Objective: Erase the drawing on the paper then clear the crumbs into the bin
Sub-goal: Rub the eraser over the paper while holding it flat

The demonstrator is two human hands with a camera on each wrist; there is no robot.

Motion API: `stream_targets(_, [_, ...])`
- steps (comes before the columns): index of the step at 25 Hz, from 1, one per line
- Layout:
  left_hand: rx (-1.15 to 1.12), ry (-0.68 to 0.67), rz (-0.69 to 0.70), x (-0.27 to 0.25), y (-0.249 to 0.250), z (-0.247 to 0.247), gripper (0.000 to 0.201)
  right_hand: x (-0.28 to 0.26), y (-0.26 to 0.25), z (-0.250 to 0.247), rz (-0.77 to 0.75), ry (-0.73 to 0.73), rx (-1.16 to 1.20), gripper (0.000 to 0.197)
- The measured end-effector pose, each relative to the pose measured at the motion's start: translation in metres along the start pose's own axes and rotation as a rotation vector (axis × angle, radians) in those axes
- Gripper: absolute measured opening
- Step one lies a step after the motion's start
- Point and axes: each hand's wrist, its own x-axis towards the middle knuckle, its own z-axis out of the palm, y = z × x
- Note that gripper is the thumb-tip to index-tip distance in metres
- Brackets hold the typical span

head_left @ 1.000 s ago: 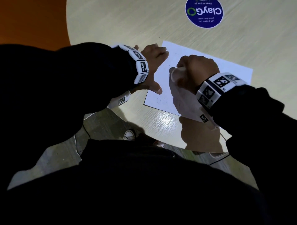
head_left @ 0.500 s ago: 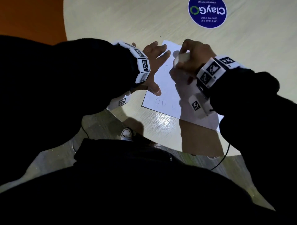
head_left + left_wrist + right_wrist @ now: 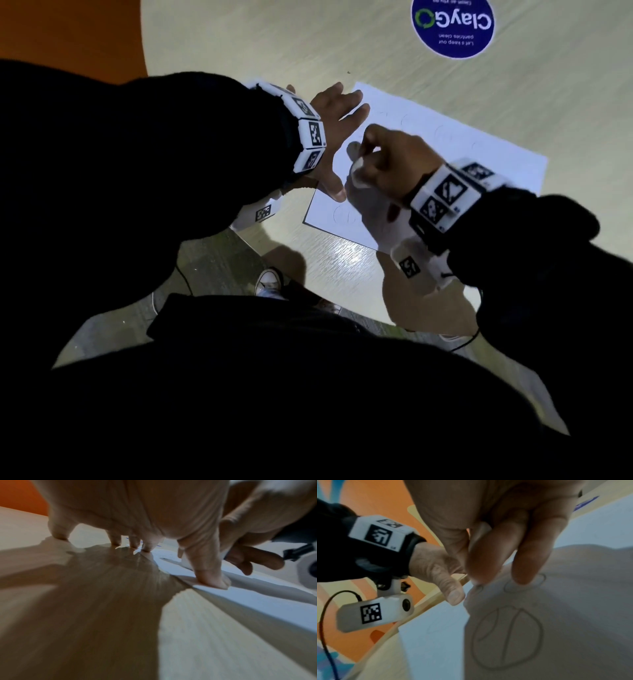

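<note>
White paper sheet (image 3: 472,161) flat on pale wooden table (image 3: 274,44), pinned at left edge by spread left hand (image 3: 334,137) against sliding; right hand (image 3: 394,161) pinching small white eraser (image 3: 356,171), rubbing pencilled circle drawing (image 3: 506,637).

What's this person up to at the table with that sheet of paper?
A person is rubbing out pencil drawings. The left hand presses flat on the paper to hold it in place on the round table, while the right hand pinches a white eraser against the sheet. A pencilled circle drawing near the sheet's edge is not yet erased.
</note>
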Motion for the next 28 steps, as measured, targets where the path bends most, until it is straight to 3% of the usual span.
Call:
stream_targets(5, [-0.042,0.002,0.021,0.000,0.000,0.002,0.131,0.028,0.004,-0.023,0.036,0.142,-0.021,0.027])
stream_targets(10, [-0.037,0.017,0.010,-0.001,0.000,0.003,0.128,0.000,0.009,0.001,0.008,-0.005,0.022,0.015])
stream_targets(15, [-0.038,-0.007,-0.011,-0.001,0.003,0.001,0.131,0.027,0.006,-0.026,0.047,0.129,-0.040,0.025])
stream_targets(19, [-0.018,0.003,-0.010,-0.003,0.002,0.000,0.130,-0.005,0.007,0.004,-0.036,-0.021,-0.001,0.017])
stream_targets(23, [-0.024,-0.009,-0.001,-0.002,0.004,-0.002,0.143,0.024,0.011,-0.021,0.031,0.108,-0.028,0.021])
stream_targets(28, [-0.081,-0.003,-0.031,-0.002,0.008,0.005,0.125,0.029,0.017,-0.022,0.049,0.103,-0.049,0.022])
